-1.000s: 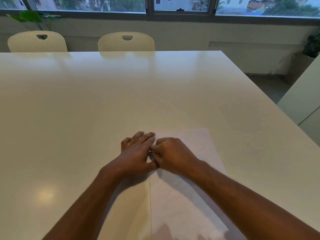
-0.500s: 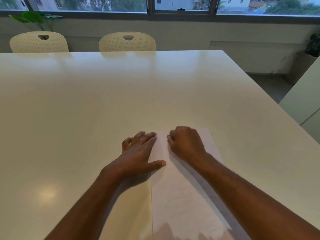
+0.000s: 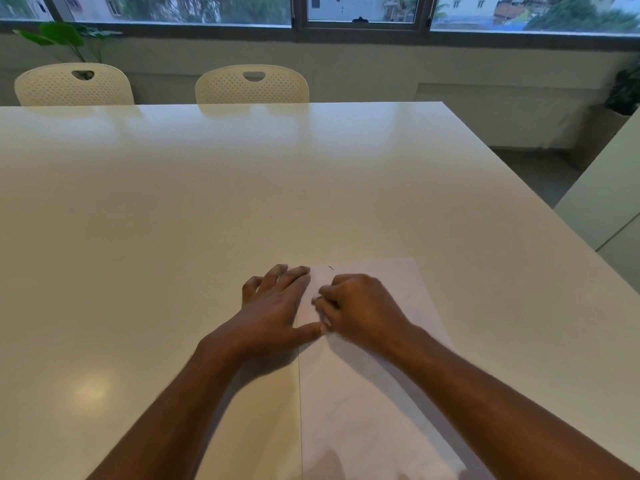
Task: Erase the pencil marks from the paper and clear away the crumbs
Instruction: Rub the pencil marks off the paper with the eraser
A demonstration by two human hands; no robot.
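Note:
A white sheet of paper [image 3: 360, 403] lies on the table near its front edge, with a short pencil mark [image 3: 331, 268] close to its far left corner. My left hand [image 3: 277, 310] lies flat with spread fingers over the paper's left edge, thumb on the sheet, pressing it down. My right hand [image 3: 360, 308] is curled into a fist on the upper part of the paper, its fingers pinching a small pale eraser [image 3: 317, 300] that is mostly hidden and blurred by motion.
The wide white table [image 3: 207, 209] stretches far ahead and to the left. Two cream chairs [image 3: 252, 85] stand at the far edge below a window. A white cabinet [image 3: 609, 202] stands off the right side.
My right hand slid away up the paper, then came back toward me and left, close to my left thumb. My left hand stayed pressing the paper's edge.

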